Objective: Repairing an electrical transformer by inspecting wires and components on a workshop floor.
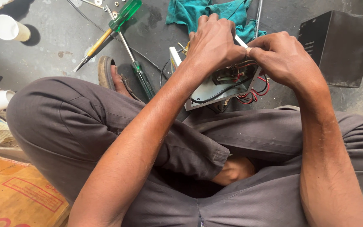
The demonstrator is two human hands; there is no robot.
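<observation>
**Q:** What is the open metal chassis [215, 90], where does it sit, and how will it handle?

**A:** A small grey sheet-metal box with red and black wires [255, 94] spilling from its lower right corner. It rests tilted against your crossed legs, above the concrete floor [55, 42], near the floor's far middle. Judged from its look, it is stiff and light to moderate in weight, with thin, possibly sharp rims; the wiring and small parts inside are fragile. Take it by the outer walls, never by the leads

**Q:** How do your hands stand?

**A:** Your left hand [213, 42] is curled over the chassis's top rim, fingers closed down onto it. Your right hand [280, 56] has its fingertips pinched together at the upper right corner; what lies between them is hidden, so whether they clamp a wire or a part cannot be told

**Q:** What lies around?

**A:** A teal cloth [190, 12] just beyond the chassis; a dark metal cover [341, 46] toward the floor's right edge; a green-handled screwdriver [124, 14] and a second one [141, 77] to the left; a white cup [7, 27] at the far left corner
</observation>
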